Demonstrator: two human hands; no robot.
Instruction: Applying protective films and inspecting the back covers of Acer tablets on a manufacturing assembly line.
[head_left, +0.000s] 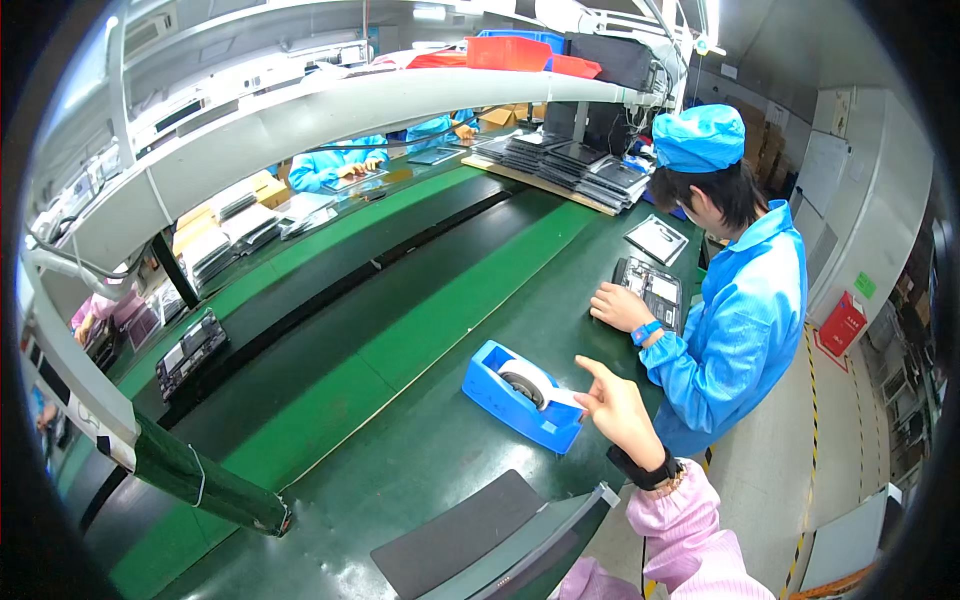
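Observation:
My right hand (622, 415), in a pink sleeve with a dark wristband, reaches in from the lower right. Its fingertips pinch the loose end of white tape (566, 398), while one finger points up and away. That strip runs from a roll in a blue tape dispenser (520, 425), which stands on the green bench just left of the hand. Closer to me, a dark flat-edged device (545, 548) stands tilted at the lower edge, beside a dark grey flat panel (460, 535). A bit of pink sleeve (590, 580) shows behind the device; my left hand does not show.
A co-worker (745, 270) in blue stands at the right, one hand on an opened laptop base (652, 290). Stacked laptops (570, 165) lie farther back. Another opened laptop part (192, 355) rests on the dark conveyor at left. A green-wrapped post (215, 480) rises at lower left.

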